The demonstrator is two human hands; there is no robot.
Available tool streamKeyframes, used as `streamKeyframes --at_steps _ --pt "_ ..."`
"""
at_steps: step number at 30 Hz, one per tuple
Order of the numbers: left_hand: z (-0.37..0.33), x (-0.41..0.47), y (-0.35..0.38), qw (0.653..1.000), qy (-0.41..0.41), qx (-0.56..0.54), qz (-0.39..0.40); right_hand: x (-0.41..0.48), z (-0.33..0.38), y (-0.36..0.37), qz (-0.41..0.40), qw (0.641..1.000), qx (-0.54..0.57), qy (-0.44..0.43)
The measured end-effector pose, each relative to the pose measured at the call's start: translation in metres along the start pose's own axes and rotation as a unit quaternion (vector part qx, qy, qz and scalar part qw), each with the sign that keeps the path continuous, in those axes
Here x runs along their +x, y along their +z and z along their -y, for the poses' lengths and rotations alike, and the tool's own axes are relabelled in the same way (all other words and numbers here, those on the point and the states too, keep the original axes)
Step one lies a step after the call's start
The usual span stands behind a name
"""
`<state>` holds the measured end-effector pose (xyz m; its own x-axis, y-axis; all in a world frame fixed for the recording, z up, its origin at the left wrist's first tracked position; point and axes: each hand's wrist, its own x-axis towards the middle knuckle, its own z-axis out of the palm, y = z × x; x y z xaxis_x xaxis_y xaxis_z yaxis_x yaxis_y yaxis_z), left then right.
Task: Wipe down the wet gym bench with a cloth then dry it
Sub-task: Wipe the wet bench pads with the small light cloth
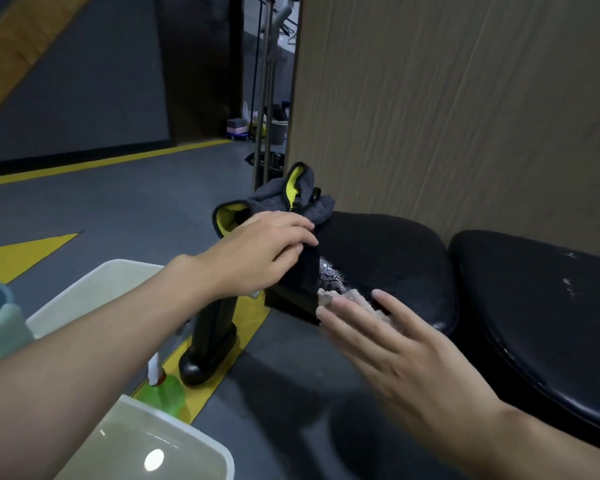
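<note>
A black padded gym bench (388, 251) runs along the wall, with a second black pad (541, 306) to its right. Water drops glisten on the near left part of the first pad. A grey cloth with a yellow inner side (291, 199) lies bunched at the pad's far left end. My left hand (260, 251) rests on the pad's left edge, fingers over the cloth's lower part. My right hand (395, 344) lies flat with straight fingers on a small pinkish cloth (347, 296) at the pad's front edge.
Two white plastic tubs stand at my left: one (94, 289) further off, one (160, 445) near with water in it. A green spray bottle (163, 389) stands on the floor by the bench's black foot (208, 348). A wood-grain panel (465, 109) backs the bench.
</note>
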<state>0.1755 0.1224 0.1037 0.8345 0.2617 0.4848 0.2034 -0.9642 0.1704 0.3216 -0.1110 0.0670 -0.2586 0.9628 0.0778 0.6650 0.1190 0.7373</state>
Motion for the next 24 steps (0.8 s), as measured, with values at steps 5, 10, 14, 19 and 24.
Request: streamKeyframes --at_steps 5,10,14,19,24 --pt "-0.024 0.005 0.011 0.996 0.007 0.064 0.056 -0.027 0.006 -0.011 -0.014 0.958 0.189 0.217" --pt "-0.048 0.016 0.023 0.988 -0.001 0.134 0.073 -0.007 0.000 -0.024 0.102 0.858 0.333 0.376" --pt "-0.052 0.016 0.023 0.986 -0.003 0.149 0.070 0.033 -0.039 -0.028 0.220 0.748 0.421 0.463" --pt "-0.058 0.022 0.019 0.989 -0.001 0.138 0.051 0.022 -0.038 -0.030 0.247 0.764 0.430 0.414" --pt "-0.067 0.047 0.022 0.996 0.005 0.079 0.028 0.033 -0.058 -0.011 0.250 0.762 0.406 0.438"
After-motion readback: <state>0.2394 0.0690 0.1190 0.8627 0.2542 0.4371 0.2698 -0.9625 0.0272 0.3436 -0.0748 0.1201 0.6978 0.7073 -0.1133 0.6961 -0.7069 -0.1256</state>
